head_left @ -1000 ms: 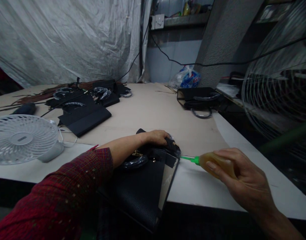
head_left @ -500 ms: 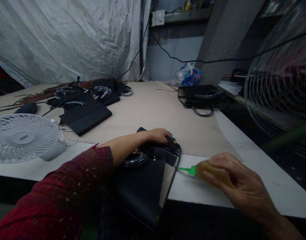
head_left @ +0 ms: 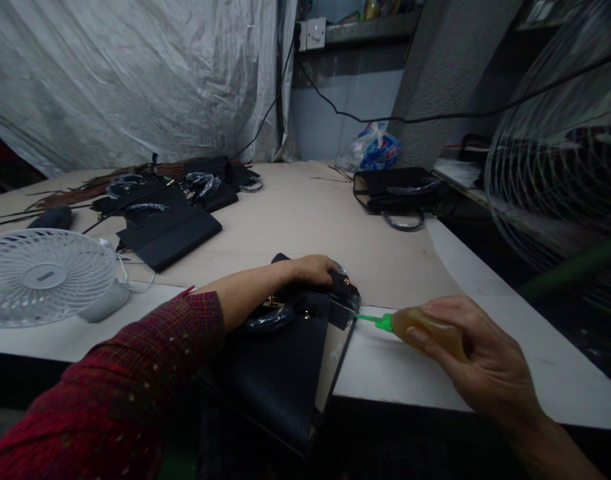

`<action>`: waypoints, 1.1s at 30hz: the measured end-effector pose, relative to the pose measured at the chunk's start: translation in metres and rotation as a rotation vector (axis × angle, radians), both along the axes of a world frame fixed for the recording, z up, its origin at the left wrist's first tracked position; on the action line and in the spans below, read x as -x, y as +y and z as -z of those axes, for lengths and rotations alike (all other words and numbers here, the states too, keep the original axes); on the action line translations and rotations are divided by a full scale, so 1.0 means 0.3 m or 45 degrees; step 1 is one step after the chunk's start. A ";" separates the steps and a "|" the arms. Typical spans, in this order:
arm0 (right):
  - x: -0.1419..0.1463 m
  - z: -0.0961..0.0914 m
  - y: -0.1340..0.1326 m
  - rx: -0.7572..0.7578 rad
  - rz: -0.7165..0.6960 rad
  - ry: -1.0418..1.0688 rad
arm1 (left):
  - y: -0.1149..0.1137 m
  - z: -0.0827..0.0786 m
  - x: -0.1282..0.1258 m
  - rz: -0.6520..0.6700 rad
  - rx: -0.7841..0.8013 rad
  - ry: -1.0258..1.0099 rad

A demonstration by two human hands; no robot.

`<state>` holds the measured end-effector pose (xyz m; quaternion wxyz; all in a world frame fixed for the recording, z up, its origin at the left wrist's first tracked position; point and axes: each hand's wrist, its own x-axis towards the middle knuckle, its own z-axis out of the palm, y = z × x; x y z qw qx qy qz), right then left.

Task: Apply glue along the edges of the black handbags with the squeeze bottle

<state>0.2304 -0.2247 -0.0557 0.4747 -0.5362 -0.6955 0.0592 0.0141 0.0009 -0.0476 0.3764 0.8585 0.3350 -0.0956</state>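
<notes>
dim table [head_left: 305, 213], bag [head_left: 280, 373] under left hand [head_left: 312, 270], bottle [head_left: 405, 323] within right hand [head_left: 485, 367]

A small handbag workshop is shown. A long bench [head_left: 305, 220], covered with sheets of card and paper, is spread with flat black bag panels [head_left: 170, 230] and brown strips [head_left: 70, 193] toward its far left corner, and a finished black bag [head_left: 392, 187] is set at its far right edge. Another black handbag [head_left: 280, 373] is laid over the near edge, with a squeeze bottle [head_left: 428, 330] of amber liquid pointed at it. The back is closed off by hung plastic sheeting [head_left: 135, 73]. A wall socket [head_left: 315, 32] with trailing cables [head_left: 345, 113], a cluttered shelf [head_left: 370, 30], a small white fan [head_left: 45, 277] and a large wire-guarded fan [head_left: 550, 167] are also seen.
</notes>
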 end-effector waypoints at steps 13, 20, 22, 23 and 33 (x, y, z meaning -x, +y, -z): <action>-0.018 -0.005 0.013 0.076 -0.074 -0.074 | 0.018 0.019 -0.001 0.013 0.031 -0.022; 0.001 -0.002 -0.007 0.116 -0.170 -0.065 | 0.013 0.018 0.002 -0.007 0.051 -0.034; 0.009 0.001 -0.021 0.110 -0.245 -0.073 | 0.010 0.018 0.001 -0.018 0.051 -0.040; 0.012 0.002 -0.027 0.081 -0.243 -0.083 | 0.009 0.017 0.000 -0.023 0.052 -0.045; 0.017 -0.006 -0.047 -0.008 -0.251 -0.122 | 0.003 0.017 -0.001 -0.052 0.070 -0.065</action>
